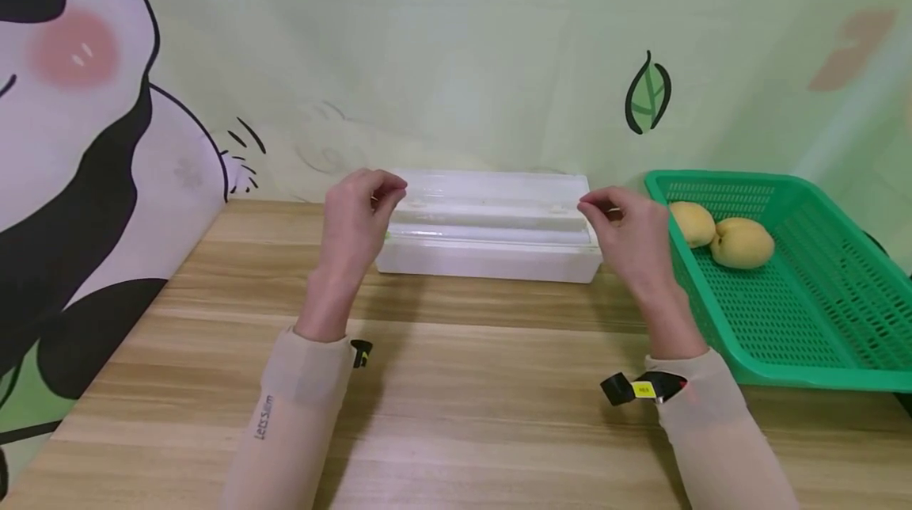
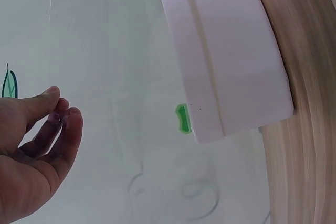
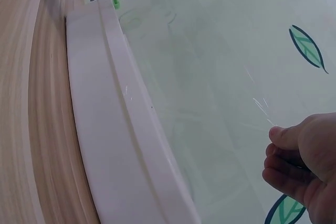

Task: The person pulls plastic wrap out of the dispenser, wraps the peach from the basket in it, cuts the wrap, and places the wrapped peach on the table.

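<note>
A long white cling film dispenser box (image 1: 488,260) stands on the table against the wall, with its upper side showing a roll behind the front edge. Above it, clear cling film (image 3: 261,104) shows only as thin glints near the right fingertips. My left hand (image 1: 359,217) pinches with thumb and fingers over the box's left end; the film there is hardly visible. At the right end my right hand (image 1: 632,237) pinches the film's edge. In the left wrist view a small green tab (image 2: 184,119) sticks out at the end of the box.
To the right stands a green plastic basket (image 1: 734,336) holding two yellow fruits (image 1: 742,243), close to the right forearm. A wooden table (image 1: 492,415) lies under everything. Behind the box rises a printed wall cloth (image 1: 463,58) with a panda and leaves.
</note>
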Demonstrator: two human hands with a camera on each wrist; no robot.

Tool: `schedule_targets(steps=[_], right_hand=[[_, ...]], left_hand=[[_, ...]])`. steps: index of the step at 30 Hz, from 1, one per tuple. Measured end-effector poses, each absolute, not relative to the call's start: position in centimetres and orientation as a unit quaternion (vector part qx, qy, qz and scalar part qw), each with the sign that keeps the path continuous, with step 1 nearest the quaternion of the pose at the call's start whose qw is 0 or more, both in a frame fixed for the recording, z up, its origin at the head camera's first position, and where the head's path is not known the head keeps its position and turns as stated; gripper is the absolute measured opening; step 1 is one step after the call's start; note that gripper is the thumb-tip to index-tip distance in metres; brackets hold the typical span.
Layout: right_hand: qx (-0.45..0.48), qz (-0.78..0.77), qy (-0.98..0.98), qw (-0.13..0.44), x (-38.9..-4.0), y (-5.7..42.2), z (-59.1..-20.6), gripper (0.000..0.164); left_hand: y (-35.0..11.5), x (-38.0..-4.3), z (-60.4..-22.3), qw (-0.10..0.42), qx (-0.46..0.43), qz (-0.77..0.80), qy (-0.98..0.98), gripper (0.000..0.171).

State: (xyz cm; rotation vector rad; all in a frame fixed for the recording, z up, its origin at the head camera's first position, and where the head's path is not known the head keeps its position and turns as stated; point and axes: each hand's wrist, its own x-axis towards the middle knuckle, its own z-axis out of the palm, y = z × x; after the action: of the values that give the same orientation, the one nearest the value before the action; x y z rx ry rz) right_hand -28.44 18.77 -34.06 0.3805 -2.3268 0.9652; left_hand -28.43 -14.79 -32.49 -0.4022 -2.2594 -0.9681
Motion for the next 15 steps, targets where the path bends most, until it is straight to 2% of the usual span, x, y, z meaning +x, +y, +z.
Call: schedule_targets(steps=[15], right_hand=[[0.146, 0.360, -0.872, 0.299, -27.77, 18.93, -33.35, 0.013]], left_hand=[[-14.71, -27.67, -31.79, 0.328, -0.160, -0.363, -0.858, 0.006]])
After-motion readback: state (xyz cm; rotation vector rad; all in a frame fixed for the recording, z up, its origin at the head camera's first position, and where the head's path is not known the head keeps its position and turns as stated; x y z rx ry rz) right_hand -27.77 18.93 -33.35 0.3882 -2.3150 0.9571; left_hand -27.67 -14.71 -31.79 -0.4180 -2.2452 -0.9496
